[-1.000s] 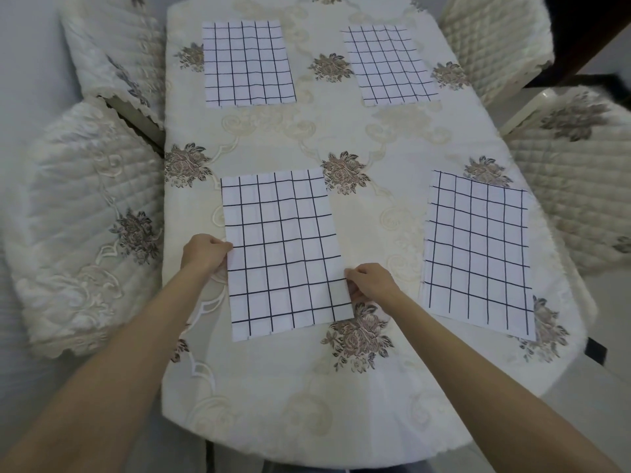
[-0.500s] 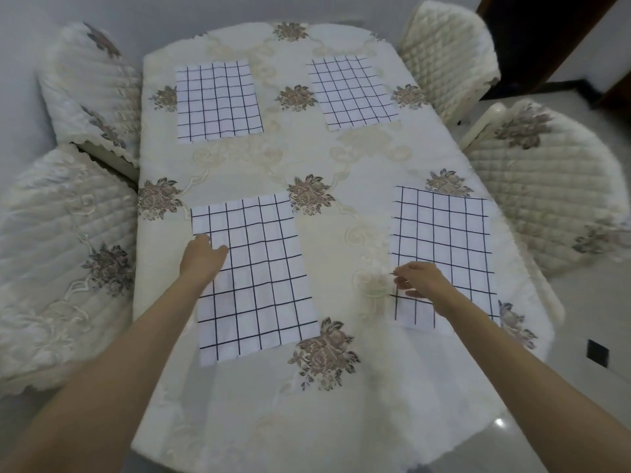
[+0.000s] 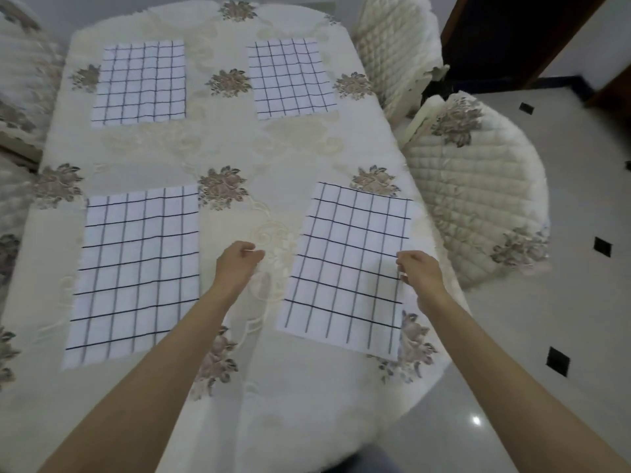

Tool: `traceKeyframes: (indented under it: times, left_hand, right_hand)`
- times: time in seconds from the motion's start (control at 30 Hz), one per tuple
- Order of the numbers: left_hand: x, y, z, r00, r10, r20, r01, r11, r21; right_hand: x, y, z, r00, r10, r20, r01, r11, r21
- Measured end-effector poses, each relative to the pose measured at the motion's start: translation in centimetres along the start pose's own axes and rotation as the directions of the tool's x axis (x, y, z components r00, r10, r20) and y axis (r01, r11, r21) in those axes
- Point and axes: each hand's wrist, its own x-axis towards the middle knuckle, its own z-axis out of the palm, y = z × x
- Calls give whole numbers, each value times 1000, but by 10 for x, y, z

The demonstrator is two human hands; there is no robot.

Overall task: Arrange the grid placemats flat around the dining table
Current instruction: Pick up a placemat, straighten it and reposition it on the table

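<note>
Four white placemats with black grid lines lie flat on the cream floral tablecloth of the dining table (image 3: 273,397). They are the far left placemat (image 3: 140,81), far right placemat (image 3: 292,78), near left placemat (image 3: 136,271) and near right placemat (image 3: 351,264). My left hand (image 3: 239,262) hovers over bare cloth between the two near mats, fingers curled, holding nothing. My right hand (image 3: 420,273) is at the right edge of the near right placemat, fingers pinched together on that edge.
Quilted cream chairs stand close around the table: one at the right (image 3: 478,206), one at the far right (image 3: 396,46), others partly visible at the left (image 3: 13,199). Pale floor tiles with black diamonds (image 3: 563,336) lie to the right, below a dark doorway (image 3: 495,35).
Both hands left the near left placemat. My right hand crossed to the near right placemat, first its left edge, now its right edge. My left hand moved into the gap between the near mats.
</note>
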Motion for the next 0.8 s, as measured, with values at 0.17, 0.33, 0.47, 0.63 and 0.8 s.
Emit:
traceKeyframes:
  times: [0.17,0.33,0.47,0.63,0.8]
  left_hand:
    - [-21,3,58,999,25,-25,-21,984,174]
    - [-29,4,78,996,66,-53,-53,976,210]
    - [-31,1,86,993,112,-31,-97,947,306]
    - [-34,-12,90,975,220,12,-202,875,440]
    - [-33,-17,87,970,240,39,-233,874,425]
  right_hand:
    - [15,15,-32,997,23,70,-21,999,-32]
    - [26,18,-39,991,44,125,-31,994,-103]
    - [28,21,-33,987,73,142,-46,982,-185]
    - [20,22,-24,991,26,128,14,952,-306]
    - [10,23,-23,980,23,198,39,952,-304]
